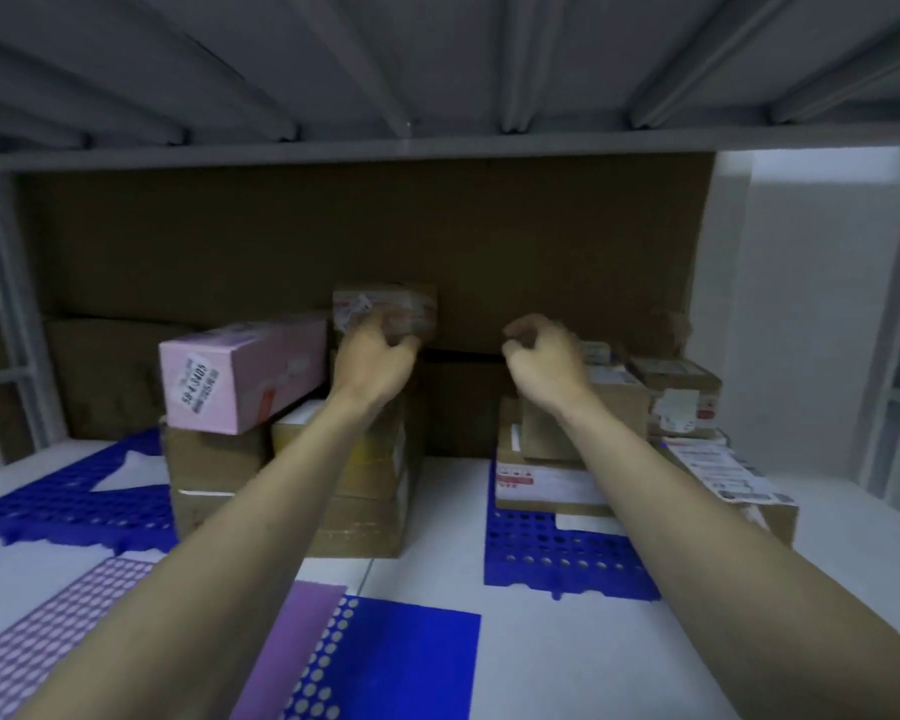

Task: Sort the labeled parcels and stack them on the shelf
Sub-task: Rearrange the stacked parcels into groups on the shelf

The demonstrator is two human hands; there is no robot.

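White shelf surface [437,511] under a ribbed grey deck, with blue perforated mats [567,558]. Left hand [380,356] grips a small taped brown parcel [391,306] atop the brown carton stack [365,491], just right of the pink box [240,371]. Right hand [541,350], further right, is curled, holding nothing.

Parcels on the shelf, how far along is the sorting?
Done: two stacks stand, one with the pink box on top, one on the right. In hand: left hand holds a small taped parcel atop the left stack; right hand holds nothing. Remaining parcels aren't visible.
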